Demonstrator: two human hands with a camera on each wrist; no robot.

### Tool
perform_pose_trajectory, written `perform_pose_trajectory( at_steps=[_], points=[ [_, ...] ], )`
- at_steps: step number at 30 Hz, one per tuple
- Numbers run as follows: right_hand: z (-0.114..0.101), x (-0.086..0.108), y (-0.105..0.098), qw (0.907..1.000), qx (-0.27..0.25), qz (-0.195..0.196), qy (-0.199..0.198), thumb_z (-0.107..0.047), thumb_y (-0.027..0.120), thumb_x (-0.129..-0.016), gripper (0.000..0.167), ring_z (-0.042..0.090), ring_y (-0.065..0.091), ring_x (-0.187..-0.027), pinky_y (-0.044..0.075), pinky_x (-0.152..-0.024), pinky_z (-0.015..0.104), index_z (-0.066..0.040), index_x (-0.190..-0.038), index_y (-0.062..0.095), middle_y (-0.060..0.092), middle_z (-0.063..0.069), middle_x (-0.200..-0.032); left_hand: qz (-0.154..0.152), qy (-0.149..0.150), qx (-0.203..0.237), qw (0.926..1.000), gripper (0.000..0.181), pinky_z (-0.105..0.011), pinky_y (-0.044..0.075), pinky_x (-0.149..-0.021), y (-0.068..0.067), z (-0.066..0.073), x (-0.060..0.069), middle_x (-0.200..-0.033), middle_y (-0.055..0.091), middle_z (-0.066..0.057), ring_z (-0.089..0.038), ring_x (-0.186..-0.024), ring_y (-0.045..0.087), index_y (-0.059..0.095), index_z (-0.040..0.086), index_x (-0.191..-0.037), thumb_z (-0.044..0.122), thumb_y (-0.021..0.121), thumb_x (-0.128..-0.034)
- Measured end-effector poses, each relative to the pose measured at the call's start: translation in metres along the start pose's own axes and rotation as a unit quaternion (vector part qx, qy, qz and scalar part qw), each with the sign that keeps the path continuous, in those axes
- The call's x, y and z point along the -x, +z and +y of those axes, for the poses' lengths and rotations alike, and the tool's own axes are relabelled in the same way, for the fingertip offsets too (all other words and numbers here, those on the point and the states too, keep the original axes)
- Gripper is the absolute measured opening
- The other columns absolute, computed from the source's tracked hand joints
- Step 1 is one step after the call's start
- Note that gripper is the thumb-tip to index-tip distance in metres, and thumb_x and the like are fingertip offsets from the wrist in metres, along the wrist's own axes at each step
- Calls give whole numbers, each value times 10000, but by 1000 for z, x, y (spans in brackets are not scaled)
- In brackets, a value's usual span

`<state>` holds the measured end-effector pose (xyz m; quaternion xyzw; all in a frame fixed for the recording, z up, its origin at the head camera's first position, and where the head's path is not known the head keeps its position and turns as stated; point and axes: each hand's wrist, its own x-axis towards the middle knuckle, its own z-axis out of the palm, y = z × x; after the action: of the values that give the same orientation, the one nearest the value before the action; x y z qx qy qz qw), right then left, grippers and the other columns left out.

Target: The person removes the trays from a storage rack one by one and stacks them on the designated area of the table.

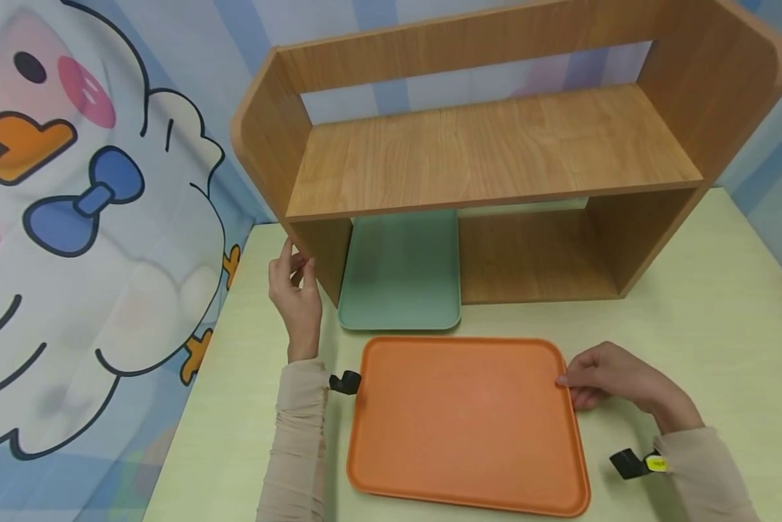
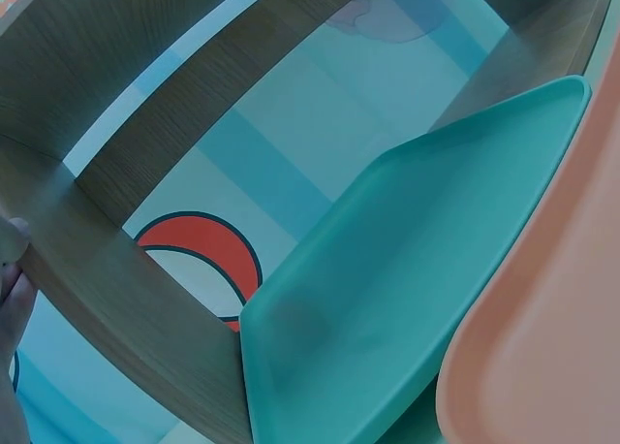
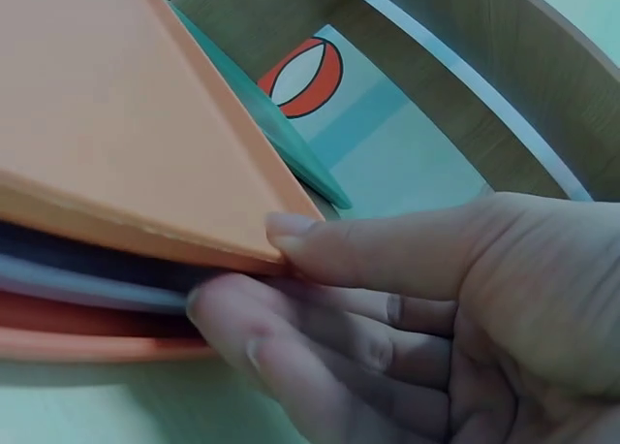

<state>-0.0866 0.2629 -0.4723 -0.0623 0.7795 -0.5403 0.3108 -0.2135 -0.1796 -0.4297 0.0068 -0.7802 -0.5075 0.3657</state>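
Note:
An orange tray (image 1: 469,420) lies uppermost on a stack in front of the wooden shelf. At its right rim my right hand (image 1: 615,377) pinches the edge, thumb on top and fingers beneath. Below it, the right wrist view shows the edges of a bluish-purple tray (image 3: 87,281) and a reddish tray (image 3: 97,345). A green tray (image 1: 404,275) rests in the left part of the shelf's lower compartment, its front end sticking out. My left hand (image 1: 297,293) touches the outer side of the shelf's left panel (image 1: 322,254); its grip is partly hidden.
The wooden shelf (image 1: 495,145) stands at the back of the pale table (image 1: 710,304), with a slotted back and an upper board. Right of the green tray, the compartment floor (image 1: 534,254) shows. A cartoon-printed cloth (image 1: 169,304) hangs to the left and behind.

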Motion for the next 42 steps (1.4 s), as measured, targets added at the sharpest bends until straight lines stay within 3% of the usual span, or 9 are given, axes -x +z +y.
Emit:
perform_pose_trajectory(
  at_steps=[8, 16, 21, 26, 30, 34, 39, 42],
  points=[
    [0, -2, 3, 9993, 368, 75, 47, -243, 661, -888, 319, 87, 545, -573, 517, -530, 261, 59, -791, 628, 587, 23, -646, 16, 1, 128, 9999, 451, -421, 553, -888, 0, 1, 0, -1047, 548, -200, -272, -966, 618, 562, 135, -1342, 44, 628, -905],
    [0, -3, 4, 9985, 520, 115, 156, -259, 665, -886, 313, 83, 518, -567, 480, -518, 237, 37, -794, 617, 577, 10, -648, -33, 5, 15, 10000, 456, -354, 554, -890, 0, 0, 1, -1039, 553, -163, -207, -969, 621, 560, 198, -1348, 77, 626, -913],
    [0, -4, 5, 9984, 487, 205, 223, -263, 667, -887, 292, 82, 528, -582, 485, -531, 238, 21, -833, 624, 587, 5, -662, -28, 24, 58, 10000, 452, -375, 550, -900, 0, 0, 1, -1036, 550, -173, -227, -972, 622, 561, 196, -1347, 80, 625, -915],
    [-3, -4, 4, 9956, 704, 564, 237, -293, 656, -896, 299, 104, 535, -617, 477, -561, 240, 3, -860, 636, 589, 17, -686, -39, 24, 39, 10000, 447, -374, 551, -898, -1, 0, 1, -1035, 547, -177, -235, -970, 621, 560, 191, -1347, 87, 624, -917],
    [-7, -5, 1, 9859, 1057, 1276, 216, -347, 582, -945, 342, 131, 579, -733, 501, -638, 239, -14, -973, 653, 640, 44, -799, -51, 42, -40, 10000, 452, -344, 555, -892, -1, 0, 1, -1036, 546, -167, -210, -968, 623, 553, 202, -1355, 99, 622, -920],
    [-12, -7, 1, 9799, 853, 1800, 150, -388, 517, -974, 467, 189, 675, -902, 567, -788, 320, 12, -1203, 591, 695, 146, -1045, -20, 27, -18, 10000, 453, -368, 553, -896, -1, 0, 2, -1038, 542, -185, -235, -967, 622, 551, 176, -1356, 73, 616, -920],
    [-16, -10, 1, 9835, 280, 1784, 73, -460, 495, -967, 620, 203, 652, -1093, 486, -983, 464, 1, -1378, 449, 607, 193, -1280, 18, -23, 31, 10000, 453, -399, 550, -900, 0, 0, 2, -1034, 541, -193, -251, -975, 624, 555, 155, -1352, 65, 624, -913],
    [-19, -12, 1, 9856, -29, 1692, 0, -459, 499, -965, 639, 119, 649, -1086, 499, -981, 353, -5, -1406, 412, 584, 185, -1315, 0, 5, 46, 10000, 451, -380, 552, -897, -1, 0, 1, -1027, 546, -168, -217, -976, 627, 560, 192, -1350, 97, 630, -915]
  ],
)
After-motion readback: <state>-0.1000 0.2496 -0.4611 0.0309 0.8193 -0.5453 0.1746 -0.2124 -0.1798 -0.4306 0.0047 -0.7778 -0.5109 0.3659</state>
